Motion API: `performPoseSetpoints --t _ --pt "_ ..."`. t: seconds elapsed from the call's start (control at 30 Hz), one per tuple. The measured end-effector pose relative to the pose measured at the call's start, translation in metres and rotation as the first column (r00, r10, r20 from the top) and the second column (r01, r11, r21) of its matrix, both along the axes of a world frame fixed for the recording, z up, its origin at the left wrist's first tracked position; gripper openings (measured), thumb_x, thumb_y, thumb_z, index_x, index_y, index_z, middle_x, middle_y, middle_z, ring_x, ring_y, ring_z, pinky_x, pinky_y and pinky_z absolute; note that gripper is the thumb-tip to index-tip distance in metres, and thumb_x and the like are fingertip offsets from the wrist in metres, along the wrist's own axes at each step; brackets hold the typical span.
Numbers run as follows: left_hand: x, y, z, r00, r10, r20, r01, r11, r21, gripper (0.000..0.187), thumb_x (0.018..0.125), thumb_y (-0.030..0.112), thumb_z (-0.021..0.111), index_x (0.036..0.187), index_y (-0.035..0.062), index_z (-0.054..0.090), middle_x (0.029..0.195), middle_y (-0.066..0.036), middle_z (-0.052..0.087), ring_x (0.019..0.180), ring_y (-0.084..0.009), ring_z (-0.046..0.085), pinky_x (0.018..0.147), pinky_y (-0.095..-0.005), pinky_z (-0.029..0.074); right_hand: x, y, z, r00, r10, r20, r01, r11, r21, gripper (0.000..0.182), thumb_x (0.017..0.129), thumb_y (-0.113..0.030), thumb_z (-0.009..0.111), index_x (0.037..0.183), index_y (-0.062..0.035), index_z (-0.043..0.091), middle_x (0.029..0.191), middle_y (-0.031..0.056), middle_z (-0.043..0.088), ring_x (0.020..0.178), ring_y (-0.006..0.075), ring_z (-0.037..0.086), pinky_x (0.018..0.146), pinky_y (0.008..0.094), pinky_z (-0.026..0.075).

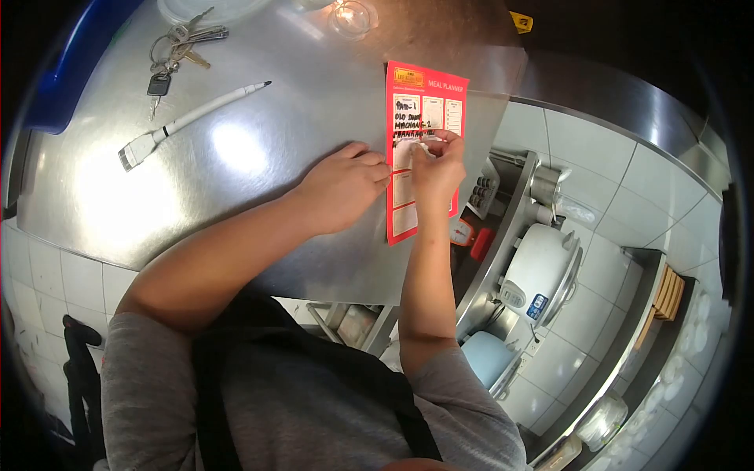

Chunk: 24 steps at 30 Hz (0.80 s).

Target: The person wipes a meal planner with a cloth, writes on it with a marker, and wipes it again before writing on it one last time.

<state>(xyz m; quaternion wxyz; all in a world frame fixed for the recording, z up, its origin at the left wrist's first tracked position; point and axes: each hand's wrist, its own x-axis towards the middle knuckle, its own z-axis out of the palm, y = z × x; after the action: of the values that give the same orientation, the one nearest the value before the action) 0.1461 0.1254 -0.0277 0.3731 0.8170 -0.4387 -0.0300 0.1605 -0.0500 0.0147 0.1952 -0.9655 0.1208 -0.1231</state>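
A red meal planner board (399, 224) lies at the right end of the steel table, with black handwriting in its upper left box. My left hand (345, 188) rests at the board's left edge, its fingers curled against it. Over the middle of the board, my right hand (437, 169) pinches a small white wad (424, 147) that looks like tissue, just below the handwritten lines. The fingers hide part of the writing and the boxes beneath. A white marker (196, 118) with a dark tip lies to the left of the board.
On the steel table (314, 102) are a bunch of keys (159, 82) and a clear glass (352, 19). A blue container (82, 67) stands at the left. Beyond the table's right side are a red scale (463, 232), a white rice cooker (538, 267) and a metal pot (545, 185).
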Motion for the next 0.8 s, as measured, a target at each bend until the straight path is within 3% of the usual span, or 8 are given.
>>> performPoseSetpoints --t 0.03,0.07,0.17,0.57,0.73,0.8 --pt "0.001 0.001 0.001 1.0 -0.008 0.007 0.008 1.0 0.017 0.036 0.082 0.009 0.052 0.116 0.004 0.064 0.123 -0.005 0.06 0.121 -0.0188 0.049 0.107 -0.0367 0.033 0.002 0.004 0.002 1.0 -0.021 -0.005 0.021 0.999 0.032 0.036 0.073 0.001 0.07 0.105 -0.0014 0.054 0.079 0.014 0.067 0.069 0.0255 0.067 0.064 0.0346 0.053" --pt "0.001 0.0 0.001 1.0 -0.004 0.011 0.004 1.0 0.013 0.036 0.082 0.009 0.052 0.116 0.0038 0.064 0.123 -0.005 0.06 0.121 -0.0189 0.049 0.107 -0.0367 0.034 0.002 0.002 0.003 0.998 0.033 -0.044 -0.035 0.998 -0.043 0.045 0.073 -0.001 0.071 0.11 -0.0036 0.046 0.076 0.0137 0.066 0.068 0.0258 0.067 0.063 0.0347 0.052" --pt "-0.001 0.0 0.0 1.0 0.005 0.016 -0.005 1.0 0.004 0.036 0.082 0.009 0.051 0.115 0.0035 0.064 0.123 -0.005 0.06 0.121 -0.0191 0.049 0.107 -0.0369 0.034 0.01 -0.007 0.004 0.996 -0.036 -0.076 0.031 0.998 -0.062 0.042 0.073 -0.001 0.071 0.108 -0.0033 0.047 0.075 0.013 0.066 0.066 0.0265 0.066 0.062 0.0348 0.052" --pt "0.001 0.0 0.002 1.0 -0.015 0.006 0.014 1.0 0.022 0.036 0.081 0.008 0.052 0.115 0.0038 0.065 0.124 -0.005 0.059 0.122 -0.0191 0.048 0.107 -0.0376 0.033 0.005 0.018 0.01 0.996 0.035 -0.085 -0.031 0.998 0.051 0.037 0.072 -0.002 0.071 0.102 -0.0029 0.05 0.074 0.0119 0.066 0.066 0.0265 0.066 0.06 0.0358 0.052" --pt "0.002 0.001 0.006 0.998 -0.046 -0.036 0.048 0.997 0.058 0.036 0.081 0.008 0.052 0.114 0.0043 0.065 0.123 -0.005 0.059 0.121 -0.0189 0.048 0.108 -0.0376 0.033 0.0 0.029 0.006 0.992 0.106 -0.063 -0.105 0.994 0.015 0.037 0.072 -0.002 0.072 0.102 -0.0031 0.05 0.073 0.0116 0.065 0.064 0.0258 0.066 0.061 0.036 0.052" --pt "-0.001 -0.001 0.0 1.0 0.002 0.007 -0.002 1.0 -0.007 0.036 0.08 0.008 0.052 0.114 0.0043 0.065 0.123 -0.005 0.06 0.121 -0.019 0.049 0.108 -0.0377 0.033 0.002 0.016 0.004 0.997 0.054 -0.056 -0.053 0.999 0.012 0.037 0.072 -0.002 0.072 0.102 -0.0033 0.05 0.072 0.0115 0.065 0.063 0.0262 0.066 0.061 0.036 0.052"
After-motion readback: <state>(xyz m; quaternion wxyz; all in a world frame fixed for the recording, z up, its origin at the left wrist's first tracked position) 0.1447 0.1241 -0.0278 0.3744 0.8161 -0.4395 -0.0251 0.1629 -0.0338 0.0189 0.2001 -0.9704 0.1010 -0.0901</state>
